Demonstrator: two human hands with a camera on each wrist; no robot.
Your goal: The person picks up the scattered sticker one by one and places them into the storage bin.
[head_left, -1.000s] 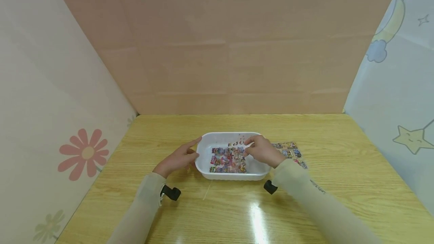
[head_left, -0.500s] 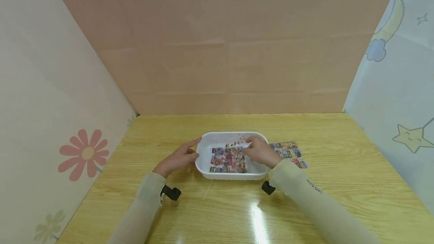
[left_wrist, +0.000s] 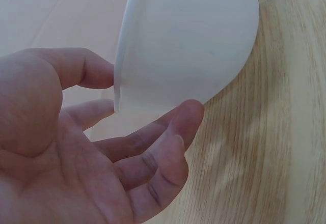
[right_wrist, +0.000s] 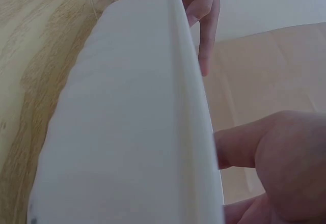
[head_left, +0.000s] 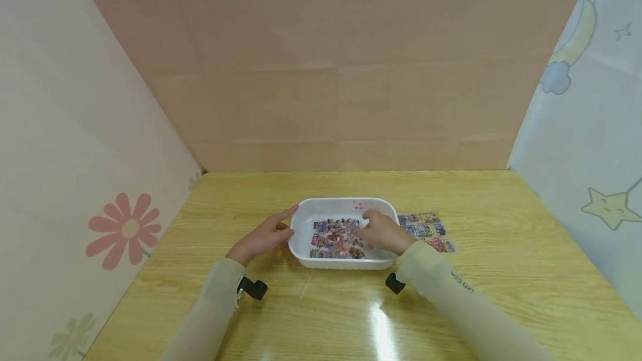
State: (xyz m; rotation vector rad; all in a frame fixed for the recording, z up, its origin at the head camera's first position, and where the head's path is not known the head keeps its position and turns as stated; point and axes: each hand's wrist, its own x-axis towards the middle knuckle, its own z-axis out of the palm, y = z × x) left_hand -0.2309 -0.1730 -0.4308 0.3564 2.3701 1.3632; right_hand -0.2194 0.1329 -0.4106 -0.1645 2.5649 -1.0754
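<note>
A white plastic basin (head_left: pixel 346 264) stands on the table. My left hand (head_left: pixel 264 237) holds its left end; in the left wrist view the thumb meets the rim and the other fingers (left_wrist: pixel 189 119) curl by the outer wall. Colourful transparent sticker sheets (head_left: pixel 335 239) lie in the basin, overlapping. My right hand (head_left: pixel 383 232) reaches in over the right wall and pinches the right side of the upper sticker sheet. In the right wrist view the basin's wall (right_wrist: pixel 117 102) hides these fingertips, while the thumb side of the right hand (right_wrist: pixel 285 158) shows beyond the rim.
More sticker sheets (head_left: pixel 426 228) lie on the wooden table (head_left: pixel 501 249) right of the basin. Small reddish specks (head_left: pixel 358 204) show on the basin's back wall. A thin pale strip (head_left: pixel 306 284) lies in front. A peach backdrop (head_left: pixel 331 99) closes off the back.
My right hand has moved slightly left and down in the basin. The sticker sheet's upper row of figures has come down with it over the other stickers. The left hand has stayed put.
</note>
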